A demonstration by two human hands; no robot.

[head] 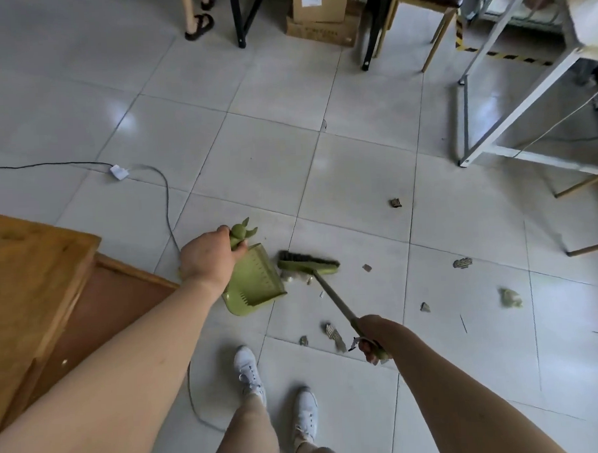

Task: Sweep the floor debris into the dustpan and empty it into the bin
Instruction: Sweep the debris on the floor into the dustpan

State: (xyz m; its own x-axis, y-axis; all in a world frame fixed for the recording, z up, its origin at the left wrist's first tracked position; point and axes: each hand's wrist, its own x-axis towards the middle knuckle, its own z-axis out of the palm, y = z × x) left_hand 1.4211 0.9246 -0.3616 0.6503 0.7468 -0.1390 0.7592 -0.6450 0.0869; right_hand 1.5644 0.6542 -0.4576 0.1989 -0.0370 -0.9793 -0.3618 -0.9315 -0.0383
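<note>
A tiled floor is seen from above, with two bare arms reaching forward and down from the bottom of the view. The left arm is stretched out from the lower left, and the left hand [208, 256] is closed around the upright handle of a green dustpan [255, 283], knuckles facing up. The dustpan is tilted with its open mouth turned to the right, its lower edge at the floor [357, 176]. The right arm is extended from the lower right, and the right hand [374, 339] is wrapped around the end of a long grey-green handle. That handle runs up and left to the green head of a broom [309, 264], whose dark bristles are set just beside the mouth of the dustpan. A small clump of pale debris [298, 277] lies between the broom head and the dustpan, touching or nearly touching both. More scraps are scattered on the tiles to the right of the right hand and above it, well apart from the dustpan; a few lie close below the broom handle. Two white shoes [251, 374] are seen at the bottom centre. A wooden cabinet [29, 272] stands at the left, beside the left forearm, with a cable [166, 198] trailing across the tiles near it.
</note>
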